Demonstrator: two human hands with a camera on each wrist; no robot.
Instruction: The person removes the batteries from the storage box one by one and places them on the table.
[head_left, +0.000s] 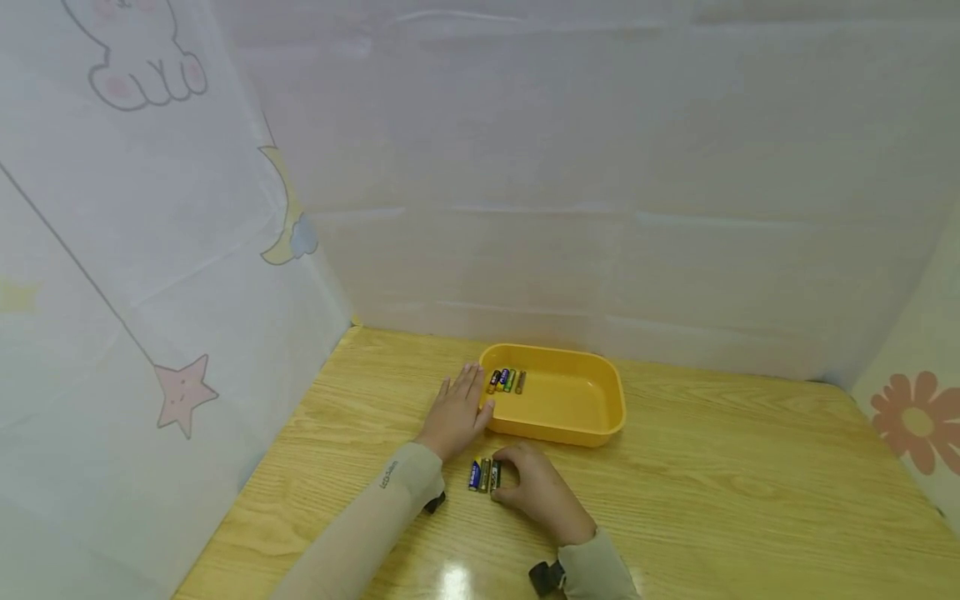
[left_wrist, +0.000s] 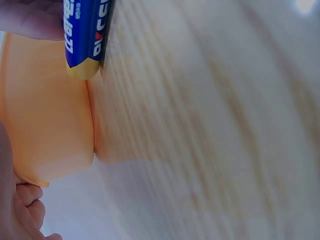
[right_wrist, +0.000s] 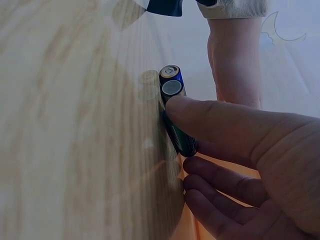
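Observation:
My left hand (head_left: 453,417) lies with straight fingers over the left rim of a yellow plastic basin (head_left: 555,433). In front of the basin, three batteries lie side by side on the wooden table. The leftmost is a blue battery (head_left: 475,475) with a yellow end, seen large as the blue battery (left_wrist: 85,37) in the left wrist view. Beside it is a gold-toned battery (head_left: 485,476). My right hand (head_left: 542,490) pinches the dark green battery (head_left: 496,473) lengthwise, thumb at the near end and index finger at the far end. That green battery (right_wrist: 181,141) is partly hidden by the thumb in the right wrist view.
Inside the basin, several small batteries (head_left: 509,381) stand in a row against its left side. The wooden table (head_left: 735,483) extends to both sides. A pale printed sheet (head_left: 480,208) hangs behind and along the left and right.

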